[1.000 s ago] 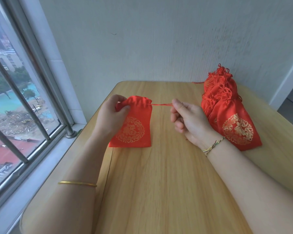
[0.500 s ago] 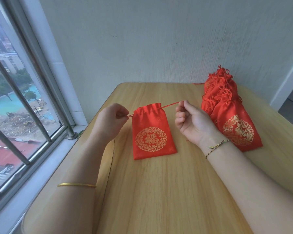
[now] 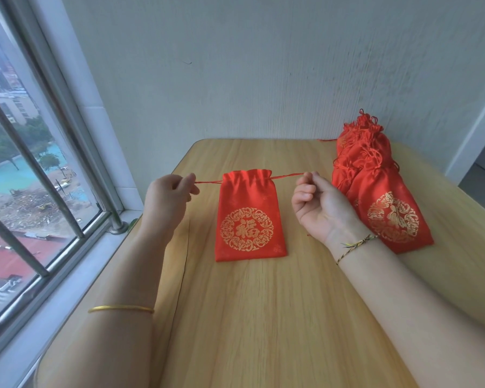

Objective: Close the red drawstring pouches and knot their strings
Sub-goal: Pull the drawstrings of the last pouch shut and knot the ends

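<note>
A red pouch (image 3: 249, 197) lay flat on the wooden table (image 3: 263, 317), between the person's two hands. Its round gold emblem (image 3: 247, 229) faced up and its mouth pointed toward the wall (image 3: 263, 65). The mouth was gathered into small folds and partly drawn in.

The left hand (image 3: 167, 198) was curled, and its thumb and fingertips pinched the left string (image 3: 209, 181), which ran taut from the left side of the pouch's mouth. The right hand (image 3: 319, 208), palm turned up and fingers curled, pinched the right string (image 3: 287, 175) between thumb and forefinger. That string ran taut from the right side of the mouth. Neither hand touched the cloth itself.

A thin gold bangle (image 3: 121, 308) sat on the left forearm, and a braided thread bracelet (image 3: 356, 246) circled the right wrist.

Just beyond the right hand, a pile of pouches (image 3: 375, 175) in the same red lay near the table's far right corner. Their mouths were bunched and their strings stood in loops at the top. The nearest one showed a gold emblem like the first.

A barred window (image 3: 39, 177) ran along the left of the table, with buildings and trees far below outside.
</note>
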A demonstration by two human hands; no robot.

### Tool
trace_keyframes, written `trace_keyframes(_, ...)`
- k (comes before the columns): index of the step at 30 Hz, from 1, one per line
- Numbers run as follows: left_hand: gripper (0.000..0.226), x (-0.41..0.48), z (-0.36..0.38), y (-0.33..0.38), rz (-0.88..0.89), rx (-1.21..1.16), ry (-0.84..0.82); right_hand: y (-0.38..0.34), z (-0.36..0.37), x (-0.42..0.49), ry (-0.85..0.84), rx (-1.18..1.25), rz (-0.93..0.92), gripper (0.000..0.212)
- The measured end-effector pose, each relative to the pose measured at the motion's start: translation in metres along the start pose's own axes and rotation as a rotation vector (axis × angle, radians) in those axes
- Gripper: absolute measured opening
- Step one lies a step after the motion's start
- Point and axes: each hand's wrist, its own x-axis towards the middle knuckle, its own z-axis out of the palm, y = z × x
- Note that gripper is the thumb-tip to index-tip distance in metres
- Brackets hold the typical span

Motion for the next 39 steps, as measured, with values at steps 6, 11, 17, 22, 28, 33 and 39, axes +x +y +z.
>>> trace_keyframes(6,0.037,0.011,-0.010,-0.004,-0.725,-1.221,-0.237,0.000,0.002,-0.001,0.083,0.110,-0.059,0.027)
trace_keyframes(11,0.039,0.015,-0.011,-0.003,-0.732,-1.570,-0.012,0.013,0.006,-0.002,0.152,0.081,-0.099,0.030)
trace_keyframes(17,0.049,0.013,-0.005,0.001,-0.435,-1.526,-0.001,0.017,0.004,-0.003,0.149,-0.071,-0.151,0.030)
trace_keyframes(22,0.039,0.004,-0.003,0.017,-0.205,-1.471,-0.204,0.009,0.003,-0.003,0.045,-0.315,-0.238,0.030)
trace_keyframes(28,0.028,-0.001,0.009,0.016,-0.204,-1.085,-0.437,0.017,0.021,-0.013,-0.110,-0.769,-0.426,0.028)
trace_keyframes(33,0.023,-0.009,0.013,0.014,-0.135,-0.698,-0.589,0.022,0.044,-0.016,-0.283,-1.141,-0.511,0.027)
trace_keyframes(39,0.007,-0.015,0.019,0.015,-0.017,-0.412,-0.623,0.033,0.058,-0.013,-0.367,-1.235,-0.540,0.027)
